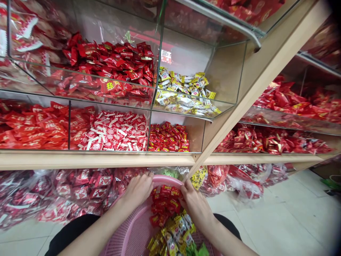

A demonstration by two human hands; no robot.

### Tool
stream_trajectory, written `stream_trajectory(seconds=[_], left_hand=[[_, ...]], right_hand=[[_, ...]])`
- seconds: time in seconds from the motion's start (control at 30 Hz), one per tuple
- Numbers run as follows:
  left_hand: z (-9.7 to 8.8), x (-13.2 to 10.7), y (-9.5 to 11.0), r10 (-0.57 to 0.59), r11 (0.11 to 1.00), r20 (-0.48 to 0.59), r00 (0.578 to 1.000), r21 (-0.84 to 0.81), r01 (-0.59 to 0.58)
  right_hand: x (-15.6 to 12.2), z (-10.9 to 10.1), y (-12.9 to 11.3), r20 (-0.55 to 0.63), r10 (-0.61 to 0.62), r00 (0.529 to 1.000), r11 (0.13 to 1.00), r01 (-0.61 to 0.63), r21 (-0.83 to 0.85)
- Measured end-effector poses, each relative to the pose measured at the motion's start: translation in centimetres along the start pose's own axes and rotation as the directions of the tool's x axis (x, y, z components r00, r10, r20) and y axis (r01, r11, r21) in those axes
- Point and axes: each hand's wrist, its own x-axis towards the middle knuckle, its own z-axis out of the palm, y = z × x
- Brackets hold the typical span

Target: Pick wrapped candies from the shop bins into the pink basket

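A pink plastic basket (127, 233) with mesh walls stands between my knees, below the front edge of the shelf. My left hand (141, 186) is closed over its far left rim. On the far right rim, my right hand (195, 201) is curled, its fingertips beside the red candies and partly hidden. Small red wrapped candies (165, 204) lie at the far side inside the basket. Nearer to me are yellow-and-white wrapped candies (176, 233), with a few green wrapped pieces (198, 250) at the bottom of the view.
Clear-walled shelf bins hold red packets (114, 64), yellow-and-white candies (186, 89), red-and-white candies (114, 131) and small red candies (169, 137). A slanting wooden post (255, 81) divides the shelves. Plastic bags of candy (82, 185) lie beneath, on the tiled floor (290, 217).
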Motion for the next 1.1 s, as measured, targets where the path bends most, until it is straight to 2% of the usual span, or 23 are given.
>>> stream_trajectory(seconds=[0.17, 0.4, 0.6, 0.73, 0.8, 0.83, 0.93, 1.0, 1.03, 1.1], left_hand=[[0.1, 0.1, 0.0, 0.004, 1.000, 0.000, 1.000, 0.000, -0.004], [-0.4, 0.1, 0.2, 0.005, 1.000, 0.022, 1.000, 0.014, -0.006], [-0.9, 0.1, 0.3, 0.003, 1.000, 0.035, 0.999, 0.006, -0.003], [-0.8, 0.1, 0.3, 0.006, 1.000, 0.017, 1.000, 0.012, -0.007], [-0.7, 0.1, 0.2, 0.011, 1.000, 0.010, 1.000, 0.018, -0.011], [-0.6, 0.1, 0.2, 0.011, 1.000, 0.006, 1.000, 0.021, -0.011], [-0.4, 0.1, 0.1, 0.007, 1.000, 0.007, 1.000, 0.028, -0.007], [-0.3, 0.2, 0.1, 0.006, 1.000, 0.008, 1.000, 0.030, -0.006], [-0.4, 0.1, 0.1, 0.007, 1.000, 0.009, 1.000, 0.030, -0.008], [-0.4, 0.1, 0.1, 0.008, 1.000, 0.009, 1.000, 0.028, -0.009]], right_hand=[[-0.3, 0.8, 0.2, -0.053, 0.002, 0.999, 0.999, -0.001, 0.032], [-0.9, -0.1, 0.7, -0.072, 0.001, 0.997, 0.989, 0.009, 0.145], [-0.9, 0.1, 0.9, -0.105, -0.002, 0.994, 0.984, 0.020, 0.175], [-1.0, -0.1, 0.8, -0.159, -0.011, 0.987, 0.926, 0.070, 0.372], [-0.8, -0.3, 0.6, -0.132, 0.001, 0.991, 0.814, 0.076, 0.576], [-0.6, -0.3, 0.5, -0.085, 0.001, 0.996, 0.715, 0.058, 0.696], [-0.1, -0.5, 0.5, 0.145, -0.036, 0.989, 0.317, -0.126, 0.940], [0.2, -0.9, 0.7, 0.284, -0.038, 0.958, 0.101, -0.279, 0.955], [0.2, -1.2, 0.9, 0.342, -0.022, 0.940, 0.029, -0.341, 0.940], [0.1, -1.8, 1.2, 0.421, 0.017, 0.907, -0.060, -0.420, 0.906]])
